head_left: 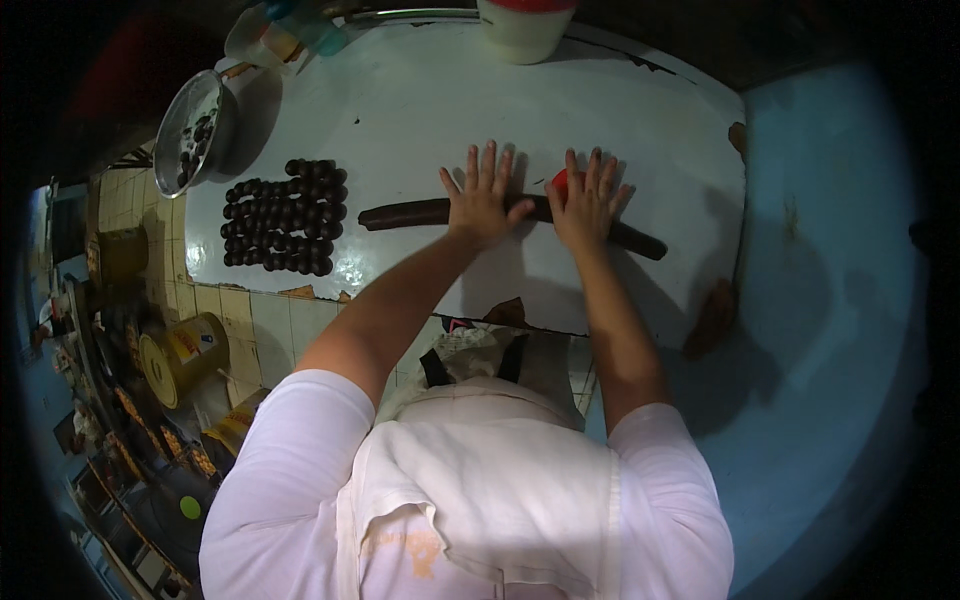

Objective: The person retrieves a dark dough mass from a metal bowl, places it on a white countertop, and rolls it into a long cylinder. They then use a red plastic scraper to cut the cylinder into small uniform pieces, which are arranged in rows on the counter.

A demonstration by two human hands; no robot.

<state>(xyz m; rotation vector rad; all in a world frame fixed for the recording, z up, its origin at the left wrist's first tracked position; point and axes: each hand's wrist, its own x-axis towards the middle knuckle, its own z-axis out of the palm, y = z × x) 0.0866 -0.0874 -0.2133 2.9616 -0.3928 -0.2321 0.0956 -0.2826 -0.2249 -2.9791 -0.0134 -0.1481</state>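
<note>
left hand point(482, 212) & rt hand point(585, 215) splayed flat on dark log point(405, 214); bowl point(224, 130) w/ dark lumps point(196, 142)

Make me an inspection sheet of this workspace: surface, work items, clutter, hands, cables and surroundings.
Surface: white table, chipped along its edges.
Work items: long dark roll; rows of dark balls to its left.
Clutter: bowl with dark pieces; white tub; partly hidden red object beside the roll.
Hands: left hand and right hand open and flat on the roll.
Cables: nothing seen.
Surroundings: blue wall at right; yellow bucket and tiled floor at left.
</note>
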